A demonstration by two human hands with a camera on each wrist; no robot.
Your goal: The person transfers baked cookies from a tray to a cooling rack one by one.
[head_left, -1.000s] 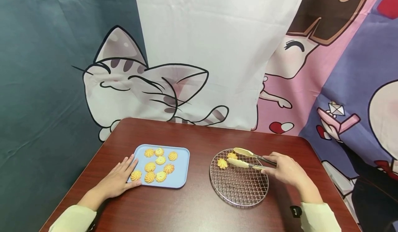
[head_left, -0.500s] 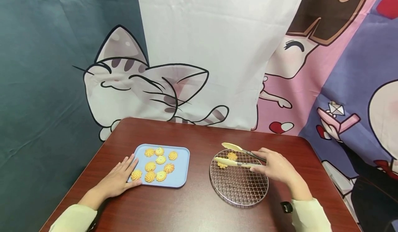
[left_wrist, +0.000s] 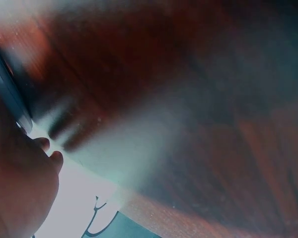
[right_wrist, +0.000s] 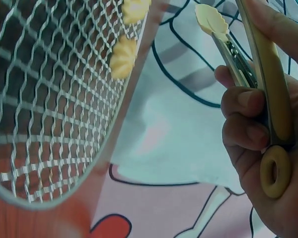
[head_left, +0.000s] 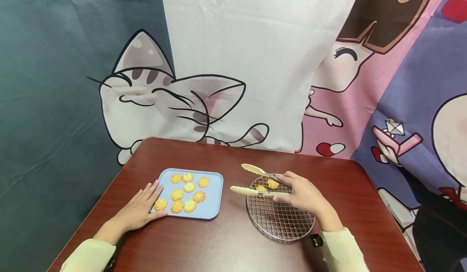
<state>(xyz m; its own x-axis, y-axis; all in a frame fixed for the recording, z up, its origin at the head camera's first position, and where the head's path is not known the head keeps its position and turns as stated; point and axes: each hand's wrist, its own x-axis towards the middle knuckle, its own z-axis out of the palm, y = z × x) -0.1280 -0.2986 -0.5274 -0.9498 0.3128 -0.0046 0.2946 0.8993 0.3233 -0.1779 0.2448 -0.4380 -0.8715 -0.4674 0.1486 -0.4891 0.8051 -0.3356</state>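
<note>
Holding the tongs [head_left: 255,179] in our right hand [head_left: 300,194], with fingers and thumb curled round the metal arms near the hinge end, we kept their two cream tips spread apart and empty, reaching out past the left rim of the rack [head_left: 280,219] and over the bare surface [head_left: 226,239] between rack and tray [head_left: 213,201]. Our left hand [head_left: 140,209] lay flat, fingers straight, its fingertips on the tray's near left corner and gripping nothing. Seven cookies [head_left: 187,187] lay loose on the tray, well apart from the tong tips, and two more [head_left: 271,183] sat on the far part of the rack, just beside our right hand. We judged the cookies light, stiff and crumbly, with ridged swirls that would chip under a hard squeeze, so the tips ought to close gently on opposite edges of one cookie, low on its sides. The smooth tips looked a little slippery to us, so a level, centred pinch seemed safest. The left wrist view was too blurred to add anything beyond the hand resting on the surface.
</note>
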